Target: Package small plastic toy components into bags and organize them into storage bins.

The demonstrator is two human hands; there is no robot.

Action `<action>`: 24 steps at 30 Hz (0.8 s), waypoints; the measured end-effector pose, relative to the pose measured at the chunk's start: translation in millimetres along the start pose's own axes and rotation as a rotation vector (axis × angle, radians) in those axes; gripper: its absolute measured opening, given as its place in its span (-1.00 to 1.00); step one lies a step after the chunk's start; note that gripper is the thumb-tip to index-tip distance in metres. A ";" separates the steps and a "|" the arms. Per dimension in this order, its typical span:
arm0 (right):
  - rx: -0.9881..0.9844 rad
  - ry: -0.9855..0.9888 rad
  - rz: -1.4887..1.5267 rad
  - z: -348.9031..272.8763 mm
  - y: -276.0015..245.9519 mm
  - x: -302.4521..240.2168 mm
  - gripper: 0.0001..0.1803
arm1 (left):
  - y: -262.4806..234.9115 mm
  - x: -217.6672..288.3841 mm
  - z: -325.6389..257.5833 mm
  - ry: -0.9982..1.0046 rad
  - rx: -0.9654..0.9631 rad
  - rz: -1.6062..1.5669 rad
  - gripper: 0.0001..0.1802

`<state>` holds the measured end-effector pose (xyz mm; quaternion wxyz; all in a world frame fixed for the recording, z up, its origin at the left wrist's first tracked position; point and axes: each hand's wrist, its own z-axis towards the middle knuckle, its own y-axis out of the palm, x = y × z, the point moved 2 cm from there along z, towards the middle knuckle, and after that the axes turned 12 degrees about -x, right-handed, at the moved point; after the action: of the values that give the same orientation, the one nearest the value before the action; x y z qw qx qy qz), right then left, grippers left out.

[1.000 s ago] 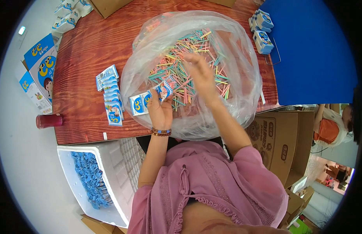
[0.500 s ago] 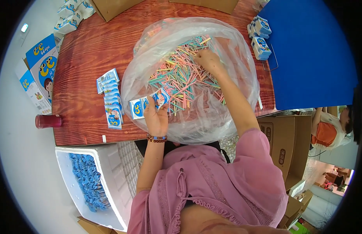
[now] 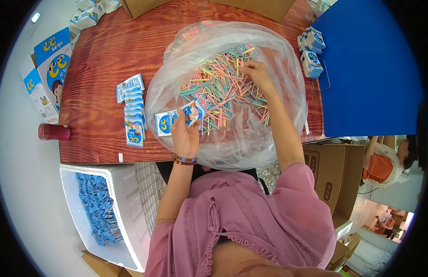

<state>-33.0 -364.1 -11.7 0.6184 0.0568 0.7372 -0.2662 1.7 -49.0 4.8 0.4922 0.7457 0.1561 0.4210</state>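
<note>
While the left hand [image 3: 186, 136] grips a fanned strip of small blue-and-white packets [image 3: 179, 119] at the near edge of the clear plastic bag [image 3: 287, 97], the right hand [image 3: 255, 71] reaches deep into the bag, fingers curled and pinching at the pastel straws [image 3: 221, 90] heaped inside. Bag sits open on the red wooden table [image 3: 103, 60]. A row of more packets [image 3: 131, 111] lies left of the bag, apart from it. Red cylinder [image 3: 53, 132] stands at the table's left edge. White foam box [image 3: 126, 217] with blue packets sits below the table edge. Blue board [image 3: 366, 69] lies at right.
</note>
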 end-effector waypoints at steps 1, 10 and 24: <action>0.004 0.000 -0.004 -2.3 -4.9 4.5 -0.83 | 3.6 -1.9 0.5 0.001 -0.012 -0.008 -0.75; -0.044 -0.225 0.528 -98.8 88.7 -130.6 -0.98 | 6.7 3.2 -4.8 0.023 -0.022 -0.026 -0.70; -0.014 -0.459 0.643 -106.2 108.2 -140.1 -0.96 | -2.9 5.1 -2.5 0.018 -0.036 -0.035 -0.71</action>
<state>-49.9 -188.4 95.3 0.8194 0.2194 0.5262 -0.0596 3.4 -42.9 5.1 0.5116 0.7299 0.1658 0.4219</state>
